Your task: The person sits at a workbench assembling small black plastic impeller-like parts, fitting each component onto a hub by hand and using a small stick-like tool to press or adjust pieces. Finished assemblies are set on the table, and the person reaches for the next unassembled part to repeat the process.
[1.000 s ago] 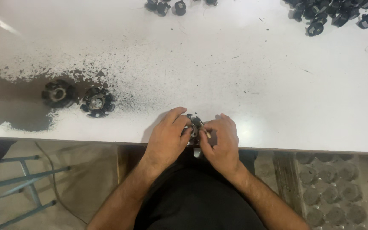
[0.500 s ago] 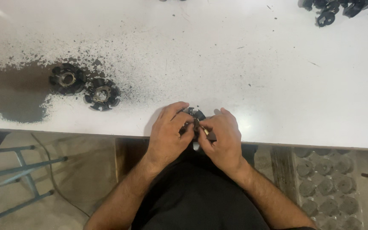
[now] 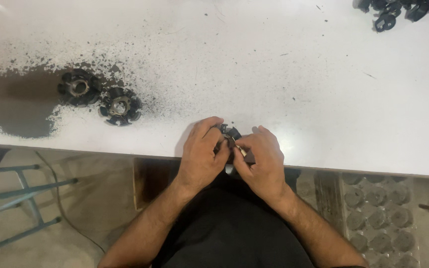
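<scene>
Both hands work one small dark part (image 3: 230,135) at the near edge of the white table (image 3: 274,74): the left hand (image 3: 202,154) and right hand (image 3: 261,156) pinch it between curled fingers, apparently mid-assembly; any next move needs steady fingertip control, judging by how little of it shows

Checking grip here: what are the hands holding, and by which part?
Both hands, left hand and right hand, pinch a small dark part by its sides; exact spot hidden.

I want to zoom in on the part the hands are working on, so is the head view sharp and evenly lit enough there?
Head view: soft overall; the small dark part sits shadowed between the left hand and right hand, its detail lost; the white table is brightly, evenly lit with mild glare top left.
</scene>
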A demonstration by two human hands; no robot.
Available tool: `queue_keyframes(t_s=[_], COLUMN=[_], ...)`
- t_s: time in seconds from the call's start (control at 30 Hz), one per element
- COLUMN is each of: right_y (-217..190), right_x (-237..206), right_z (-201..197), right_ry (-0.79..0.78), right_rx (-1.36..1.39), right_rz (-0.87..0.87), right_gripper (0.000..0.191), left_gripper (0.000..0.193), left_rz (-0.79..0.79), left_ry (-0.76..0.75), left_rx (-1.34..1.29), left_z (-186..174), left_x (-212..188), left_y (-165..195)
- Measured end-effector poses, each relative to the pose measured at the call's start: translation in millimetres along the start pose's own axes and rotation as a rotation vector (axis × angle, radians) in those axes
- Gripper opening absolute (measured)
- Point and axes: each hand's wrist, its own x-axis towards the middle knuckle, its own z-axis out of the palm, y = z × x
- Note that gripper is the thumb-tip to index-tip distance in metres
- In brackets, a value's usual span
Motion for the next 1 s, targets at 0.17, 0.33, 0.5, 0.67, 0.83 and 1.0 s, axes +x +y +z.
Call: queue_keyframes(t_s=[0.17, 0.33, 0.5, 0.67, 0.83, 1.0], right_y=[0.9, 0.2, -4.4, -9.2, -7.0, 1.0], right_x=[-2.5, -3.6, 0.1, 2.3, -3.6, -4.8], right_z=[2.6, 4.3, 4.9, 3.3, -0.8, 5.2], right_ry=[0.039, 0.039, 0.003, -0.031, 0.126, 0.13], right_rx=[0.018, -0.045, -0.115, -0.138, -0.059, -0.057], right_rz=[-0.041, -0.087, -0.095, -0.068, -0.074, 0.028], right_gripper=[0.025, 0.026, 0.023, 0.02, 0.021, 0.02], left_gripper=[0.012, 0.012, 0.012, 0.012, 0.015, 0.022], left_rz=[0.013, 0.033, 0.043, 0.034, -0.012, 0.09], left_ry=[0.018, 0.015, 0.042, 0.027, 0.154, 0.006], left_rx=[-0.017, -0.005, 0.007, -0.017, -0.034, 0.108], left_z=[3.4, 6.8, 8.3, 2.0, -22.3, -34.9], left_x=[-1.5, -3.2, -5.7, -3.6, 0.7, 10.0], left_y=[-4.9, -8.4, -10.4, -5.1, -0.2, 2.6])
